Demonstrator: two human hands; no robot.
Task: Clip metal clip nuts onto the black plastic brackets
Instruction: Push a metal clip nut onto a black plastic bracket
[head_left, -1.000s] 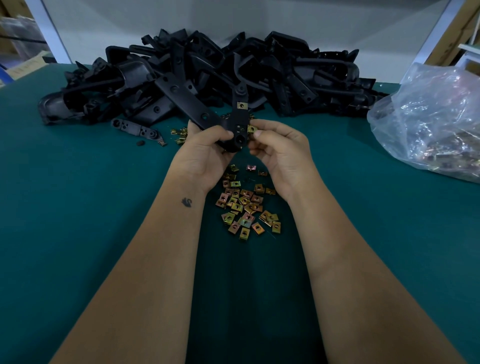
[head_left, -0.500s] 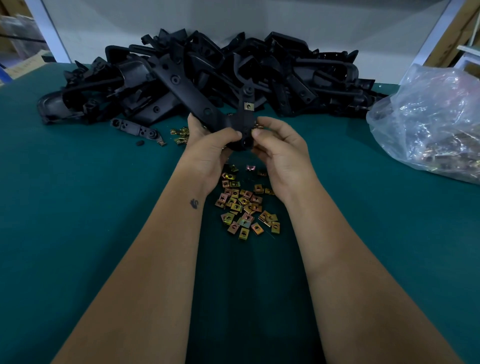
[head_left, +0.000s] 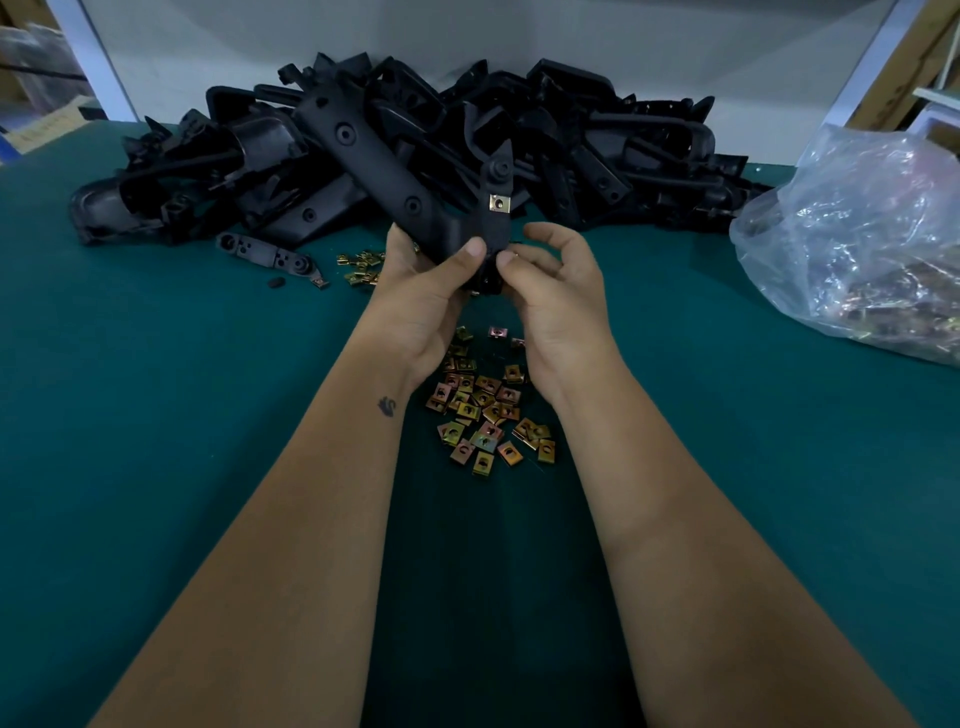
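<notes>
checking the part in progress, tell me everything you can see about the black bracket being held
The bracket is matte black plastic, forked: one long flat arm with round bosses runs up and left, a shorter arm rises to a point. A small metal clip nut is already clipped on the short arm. It is held above the green table, in front of the bracket pile. The left hand grips its lower end, thumb on the front; the right hand pinches at the bottom edge.

No readable text, label or number anywhere in view.
</notes>
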